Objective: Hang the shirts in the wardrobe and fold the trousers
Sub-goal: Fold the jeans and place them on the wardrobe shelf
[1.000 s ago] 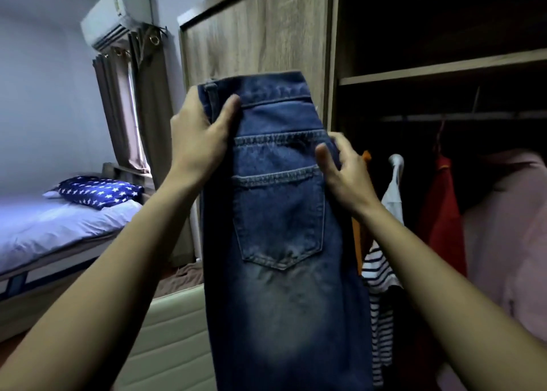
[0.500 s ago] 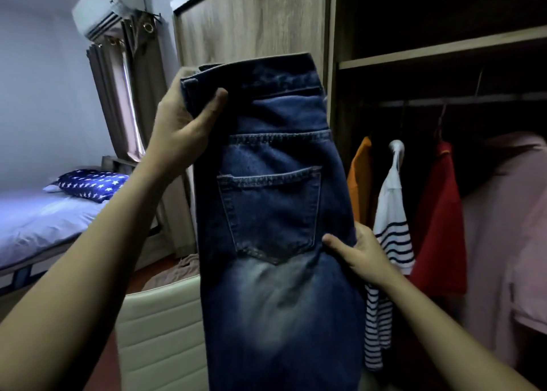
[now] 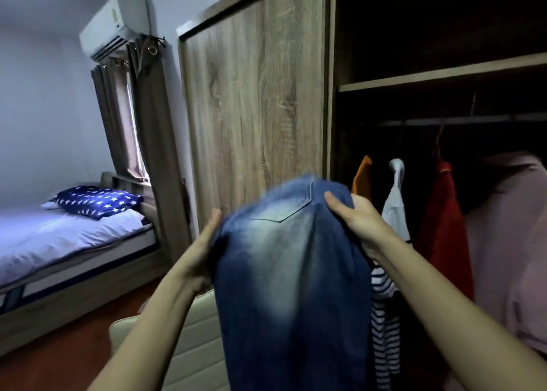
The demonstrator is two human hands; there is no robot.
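Handling as heavy, thick denim, by the look of it: soft enough to drape and bend over, stiff enough to keep a crease, not slippery. Best taken at the side seams near the fold, where the cloth is doubled and gives the firmest purchase.

Going left to right: pressing the left hand (image 3: pixel 204 251) against the left edge of the jeans (image 3: pixel 291 272), fingers extended upward along the cloth rather than curled; palm side hidden behind the denim, so impossible to tell whether gripping or merely steadying. Hanging mid-air in front of the wardrobe (image 3: pixel 254 94), above a pale padded chair (image 3: pixel 195 340), upper part bending away over the top, back pocket showing, legs trailing down out of view. Clamping the right hand (image 3: pixel 358 222) on the right edge, thumb lying across the front face, fingers wrapped behind. Hanging just beyond it, a striped shirt (image 3: pixel 384 316) and a red shirt (image 3: pixel 444 227).
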